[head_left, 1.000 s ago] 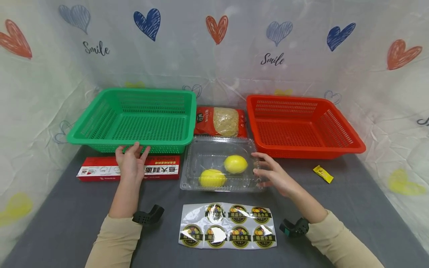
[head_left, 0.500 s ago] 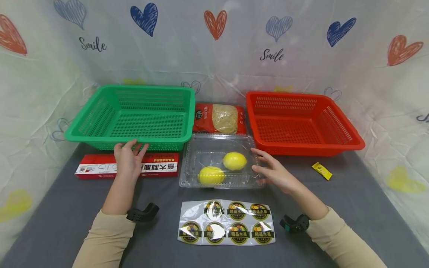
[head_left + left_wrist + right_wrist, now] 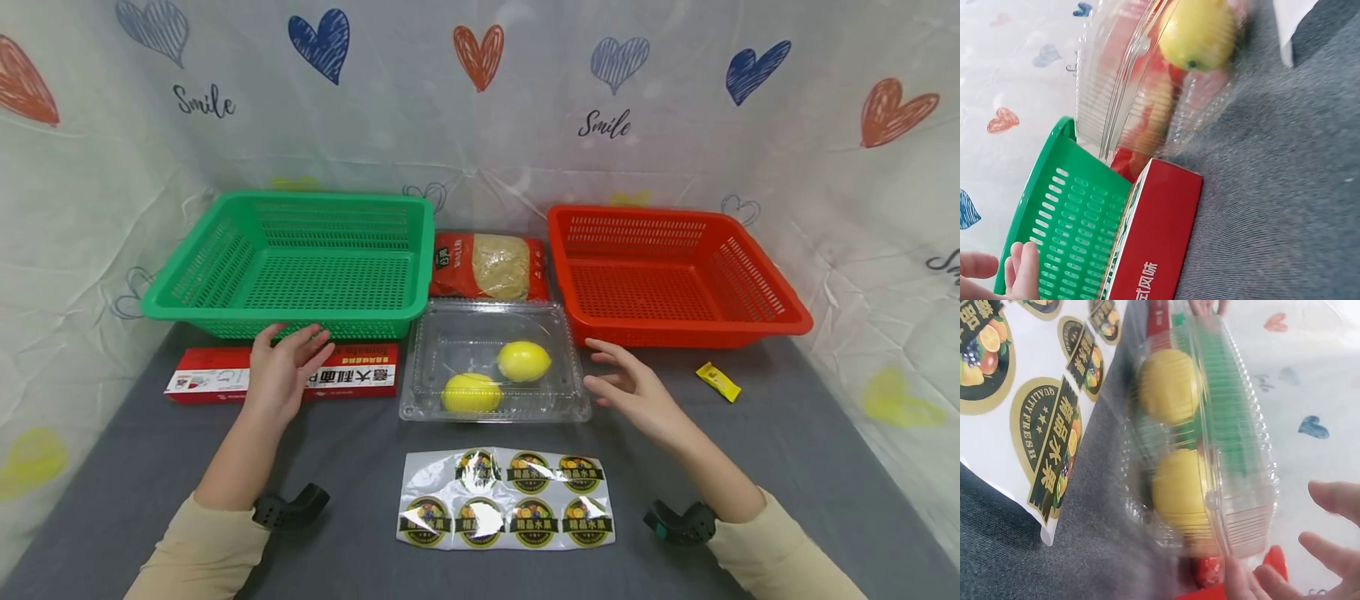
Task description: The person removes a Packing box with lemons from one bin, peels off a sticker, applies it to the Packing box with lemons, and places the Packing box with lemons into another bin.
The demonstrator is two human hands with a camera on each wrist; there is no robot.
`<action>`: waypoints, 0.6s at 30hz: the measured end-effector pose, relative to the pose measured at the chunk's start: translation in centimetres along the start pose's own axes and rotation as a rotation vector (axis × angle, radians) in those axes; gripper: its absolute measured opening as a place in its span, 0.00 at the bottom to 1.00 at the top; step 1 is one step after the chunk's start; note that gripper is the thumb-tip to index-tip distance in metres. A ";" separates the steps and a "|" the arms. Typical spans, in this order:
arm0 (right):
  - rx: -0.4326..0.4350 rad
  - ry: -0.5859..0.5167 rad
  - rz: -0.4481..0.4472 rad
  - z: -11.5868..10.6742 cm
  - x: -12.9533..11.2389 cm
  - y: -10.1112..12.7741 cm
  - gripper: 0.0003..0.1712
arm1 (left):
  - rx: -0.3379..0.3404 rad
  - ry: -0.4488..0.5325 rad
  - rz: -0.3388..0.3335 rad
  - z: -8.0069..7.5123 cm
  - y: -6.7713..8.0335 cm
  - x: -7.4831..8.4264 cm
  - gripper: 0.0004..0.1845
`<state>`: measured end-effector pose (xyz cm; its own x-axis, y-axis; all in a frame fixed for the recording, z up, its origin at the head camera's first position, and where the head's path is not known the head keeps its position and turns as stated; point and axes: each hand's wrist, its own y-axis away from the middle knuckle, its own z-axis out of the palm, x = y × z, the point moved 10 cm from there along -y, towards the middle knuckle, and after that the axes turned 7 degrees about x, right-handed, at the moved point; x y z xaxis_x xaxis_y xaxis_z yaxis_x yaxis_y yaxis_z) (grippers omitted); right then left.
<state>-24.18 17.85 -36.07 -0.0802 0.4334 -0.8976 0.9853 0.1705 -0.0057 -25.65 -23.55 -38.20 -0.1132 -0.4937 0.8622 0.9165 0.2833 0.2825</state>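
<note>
A clear plastic clamshell box with its lid down stands mid-table, holding two lemons. To its right is my right hand, fingers loosely spread and holding nothing; in the right wrist view its fingers show beside the lid. My left hand is above a long red-and-white carton with Chinese print. Its relaxed fingertips come close to the front rim of a green plastic basket. The left wrist view shows those fingers against the basket's side, gripping nothing.
A red plastic basket stands at the back right. Between the baskets lies a red packet of something pale. A sheet of round fruit stickers lies in front of the clamshell. One small yellow wrapped piece is at the right.
My right hand has come away from the clamshell's right edge, moving right. The left hand has drawn back slightly from the green basket's rim. The clamshell and lemons stay in place.
</note>
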 end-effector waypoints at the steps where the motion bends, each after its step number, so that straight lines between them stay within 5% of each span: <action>1: 0.018 0.014 -0.016 -0.3 -0.2 0.2 0.32 | -0.016 -0.017 -0.005 0.1 0.2 -0.1 0.45; 6: 0.124 0.124 -0.117 -1.6 -1.5 1.3 0.25 | -0.072 -0.099 -0.024 0.2 1.4 -0.9 0.44; 10: 0.177 0.129 -0.183 -1.8 -2.6 2.2 0.20 | -0.114 -0.222 0.016 0.3 2.6 -1.3 0.28; 18: 0.089 0.068 -0.231 0.2 -3.7 3.4 0.13 | -0.208 -0.595 0.145 1.1 4.9 -2.2 0.24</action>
<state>-20.54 16.62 -32.87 -0.3119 0.4507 -0.8364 0.9487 0.1950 -0.2487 -21.32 -20.16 -38.23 -0.1210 0.0948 0.9881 0.9869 0.1185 0.1095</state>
